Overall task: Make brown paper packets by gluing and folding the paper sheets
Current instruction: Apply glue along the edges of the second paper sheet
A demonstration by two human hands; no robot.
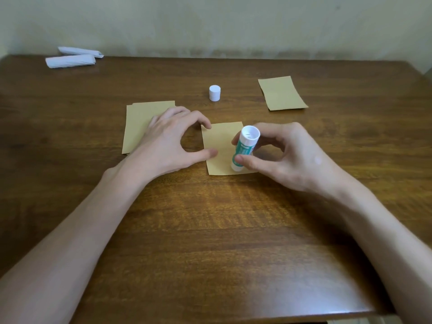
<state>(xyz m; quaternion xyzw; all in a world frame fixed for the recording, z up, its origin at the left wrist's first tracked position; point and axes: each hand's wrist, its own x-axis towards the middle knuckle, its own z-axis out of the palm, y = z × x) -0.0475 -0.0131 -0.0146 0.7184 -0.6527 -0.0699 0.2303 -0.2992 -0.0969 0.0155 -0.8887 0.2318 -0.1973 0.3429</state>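
A wooden table (pixel 210 230) is shown from above. The left hand (pixel 168 141) is spread, thumb and forefinger pressed on a brown paper sheet (pixel 219 146) at centre. The right hand (pixel 287 157) pinches an uncapped glue stick (pixel 245 148) over that sheet. A stack of brown sheets (pixel 138 122) lies at 9 o'clock, a folded brown piece (pixel 281 93) at 2, white paper rolls (pixel 70 60) at 11, and the white cap (pixel 214 92) at 12.

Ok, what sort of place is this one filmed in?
Likely a home desk or craft table, not a workshop: a wooden table against a plain painted wall, holding a glue stick, its cap and brown paper sheets.
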